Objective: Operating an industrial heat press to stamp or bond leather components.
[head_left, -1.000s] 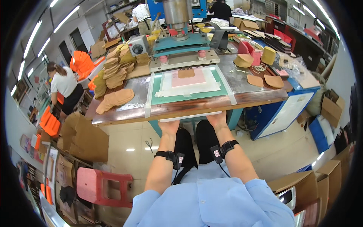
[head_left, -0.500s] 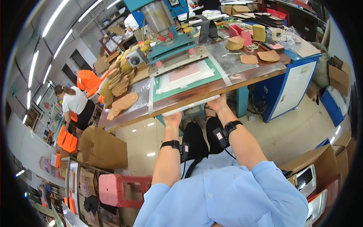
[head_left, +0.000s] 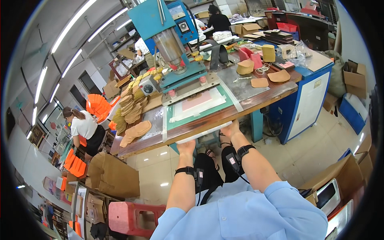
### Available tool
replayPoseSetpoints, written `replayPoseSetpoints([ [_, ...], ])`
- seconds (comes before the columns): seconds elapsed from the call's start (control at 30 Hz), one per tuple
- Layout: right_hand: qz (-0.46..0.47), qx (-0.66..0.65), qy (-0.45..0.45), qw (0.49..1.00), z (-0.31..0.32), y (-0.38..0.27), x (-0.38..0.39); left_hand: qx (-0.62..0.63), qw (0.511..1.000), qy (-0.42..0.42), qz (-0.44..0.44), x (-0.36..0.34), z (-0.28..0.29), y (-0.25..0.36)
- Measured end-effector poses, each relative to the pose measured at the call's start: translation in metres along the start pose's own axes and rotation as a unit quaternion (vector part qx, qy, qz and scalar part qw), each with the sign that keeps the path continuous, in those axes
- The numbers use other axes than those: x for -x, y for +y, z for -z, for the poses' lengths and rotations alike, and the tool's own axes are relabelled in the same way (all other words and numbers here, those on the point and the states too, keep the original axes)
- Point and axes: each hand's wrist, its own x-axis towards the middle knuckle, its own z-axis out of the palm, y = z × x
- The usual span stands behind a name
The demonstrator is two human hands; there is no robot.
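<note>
Below the front edge of the wooden worktable (head_left: 256,103), a long white, slightly curved piece (head_left: 206,132) runs between my hands. My left hand (head_left: 186,147) grips its left end from below, and my right hand (head_left: 231,130) grips the right end. Most of the fingers are hidden beneath it, and whatever it belongs to is covered by the tabletop. Above, on the table, a blue-green press (head_left: 184,76) stands over a green mat (head_left: 180,122). White sheeting (head_left: 218,99) and a pink sheet (head_left: 197,101) lie on that mat.
Stacked tan cut pieces (head_left: 132,104) and a loose one (head_left: 136,133) lie left of the press. Flat tan pieces (head_left: 260,83) lie right. A blue-and-white cabinet (head_left: 306,104) stands beside the table, a red stool (head_left: 124,218) behind left. Another person (head_left: 84,126) works at left.
My view has tilted up, so the table and press sit differently in the picture. Both hands stay on the white piece, with little visible shift against the table edge.
</note>
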Motion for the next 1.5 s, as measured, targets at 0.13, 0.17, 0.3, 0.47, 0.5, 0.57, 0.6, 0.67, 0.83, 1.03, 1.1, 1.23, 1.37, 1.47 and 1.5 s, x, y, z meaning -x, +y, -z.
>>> replayPoseSetpoints([
  [0.13,-0.006,-0.013,0.001,1.000,0.003,-0.002,-0.005,0.018,1.000,0.017,0.006,0.003,-0.008,-0.001],
  [0.17,-0.009,-0.016,-0.001,1.000,0.003,-0.002,-0.005,0.016,1.000,0.016,0.005,0.002,-0.005,0.000],
  [0.3,-0.007,-0.027,-0.013,1.000,0.006,0.001,-0.007,0.001,1.000,-0.015,0.006,-0.002,0.005,0.002],
  [0.47,0.005,-0.025,-0.007,1.000,0.010,0.001,-0.012,0.002,1.000,-0.003,0.003,0.000,0.000,0.001],
  [0.5,0.005,-0.030,0.001,1.000,0.011,0.001,-0.012,0.006,1.000,0.000,0.005,0.000,-0.001,0.001],
  [0.57,0.006,-0.017,-0.017,1.000,0.013,0.001,-0.013,0.011,1.000,-0.019,0.011,-0.003,0.003,0.003],
  [0.6,0.007,-0.011,-0.026,1.000,0.013,0.001,-0.013,0.014,0.999,-0.032,0.015,-0.005,0.006,0.004],
  [0.67,0.004,-0.002,-0.023,1.000,0.014,0.000,-0.013,0.022,0.998,-0.055,0.023,-0.006,0.009,0.005],
  [0.83,0.006,-0.012,-0.024,1.000,0.014,0.002,-0.015,0.021,0.999,-0.032,0.018,-0.005,0.009,0.005],
  [1.03,0.008,-0.007,-0.028,1.000,0.017,0.000,-0.016,0.014,1.000,0.010,0.010,-0.002,0.002,0.001],
  [1.1,0.022,0.003,-0.021,1.000,0.015,0.002,-0.015,0.021,1.000,0.020,0.009,-0.001,0.000,0.002],
  [1.23,0.019,-0.012,-0.032,0.999,0.017,0.001,-0.016,0.017,1.000,0.008,0.009,-0.002,0.001,0.001],
  [1.37,0.013,-0.016,-0.038,0.999,0.017,0.001,-0.017,0.027,1.000,-0.008,0.010,-0.006,0.008,0.004],
  [1.47,0.009,-0.019,-0.029,0.999,0.014,0.002,-0.013,0.041,0.999,-0.003,0.011,-0.007,0.010,0.005],
  [1.5,0.009,-0.021,-0.025,0.999,0.013,0.001,-0.012,0.044,0.999,-0.002,0.013,-0.007,0.009,0.004],
])
